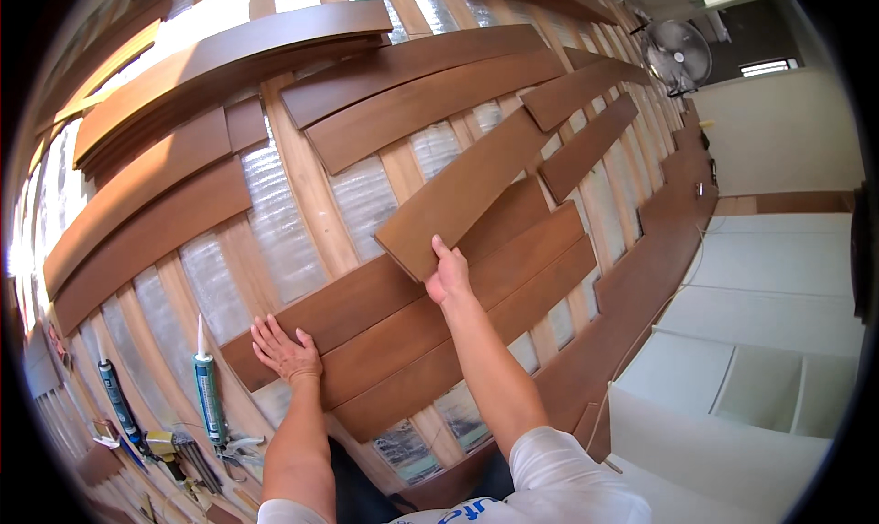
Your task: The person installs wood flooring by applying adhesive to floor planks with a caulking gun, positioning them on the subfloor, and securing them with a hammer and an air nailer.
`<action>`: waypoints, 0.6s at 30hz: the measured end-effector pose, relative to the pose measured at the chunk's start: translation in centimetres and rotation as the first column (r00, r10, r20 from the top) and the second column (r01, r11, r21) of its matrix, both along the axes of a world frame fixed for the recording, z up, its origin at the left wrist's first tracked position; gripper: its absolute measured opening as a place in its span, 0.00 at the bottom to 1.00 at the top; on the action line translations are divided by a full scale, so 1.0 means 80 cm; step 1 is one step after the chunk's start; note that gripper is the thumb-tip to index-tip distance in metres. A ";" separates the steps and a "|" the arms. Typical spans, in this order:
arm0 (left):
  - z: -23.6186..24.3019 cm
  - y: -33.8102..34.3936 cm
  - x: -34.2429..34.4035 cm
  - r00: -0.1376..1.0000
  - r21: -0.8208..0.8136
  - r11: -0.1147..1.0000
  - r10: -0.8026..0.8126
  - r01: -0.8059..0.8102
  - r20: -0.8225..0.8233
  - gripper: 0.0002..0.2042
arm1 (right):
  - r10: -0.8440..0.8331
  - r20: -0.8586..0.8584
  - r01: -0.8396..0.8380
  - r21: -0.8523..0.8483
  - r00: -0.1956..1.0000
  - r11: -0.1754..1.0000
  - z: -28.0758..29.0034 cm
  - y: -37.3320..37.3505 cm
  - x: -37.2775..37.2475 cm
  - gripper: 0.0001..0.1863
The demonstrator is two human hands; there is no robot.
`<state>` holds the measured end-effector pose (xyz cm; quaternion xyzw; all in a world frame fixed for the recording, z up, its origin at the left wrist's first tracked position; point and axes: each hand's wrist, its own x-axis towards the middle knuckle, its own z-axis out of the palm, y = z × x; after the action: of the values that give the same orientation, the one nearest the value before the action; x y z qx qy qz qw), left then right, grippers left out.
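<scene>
My left hand (286,348) lies with fingers spread on the left end of a brown floor plank (352,300), one of three planks side by side below me. My right hand (447,266) grips the lower end of a lighter brown plank (472,194), which slants up to the right over the others. Left of my left hand, a caulk gun with a teal cartridge (211,396) lies on the wooden battens (311,185), beside a second, darker cartridge (117,396). Silvery foil sheeting (366,204) shows between the battens.
Loose planks (220,57) are stacked and scattered across the battens ahead and at left. Laid planks (632,277) run along the right. A metal fan (678,57) stands at the back right. White cabinets (751,277) fill the right side. Assorted tools (183,455) lie at lower left.
</scene>
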<state>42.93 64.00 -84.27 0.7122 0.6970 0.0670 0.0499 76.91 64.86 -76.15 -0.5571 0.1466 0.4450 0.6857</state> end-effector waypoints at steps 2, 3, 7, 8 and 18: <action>-0.002 -0.008 0.014 1.000 -0.009 1.000 -0.020 0.020 0.017 0.38 | -0.005 -0.038 0.003 -0.031 0.999 1.000 -0.022 -0.081 0.016 0.23; -0.002 -0.007 0.010 1.000 -0.005 1.000 -0.001 0.001 0.003 0.37 | -0.017 -0.041 0.016 -0.028 0.999 0.999 -0.021 -0.106 0.006 0.23; -0.005 -0.009 0.009 1.000 0.001 1.000 0.004 -0.004 -0.022 0.37 | 0.004 0.048 0.001 -0.105 0.999 0.994 0.002 -0.206 -0.032 0.22; -0.006 -0.008 0.011 1.000 0.006 1.000 0.012 -0.012 -0.021 0.36 | 0.021 0.054 -0.015 -0.120 0.998 0.993 0.009 -0.229 -0.042 0.21; -0.006 -0.008 0.010 0.999 0.006 1.000 -0.002 0.003 -0.037 0.35 | 0.185 0.065 -0.152 -0.344 0.981 0.926 -0.021 -0.448 -0.194 0.22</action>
<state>43.71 63.35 -84.76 0.7143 0.6967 0.0560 0.0347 61.35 28.98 -77.81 -0.6977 0.1391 0.4431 0.5456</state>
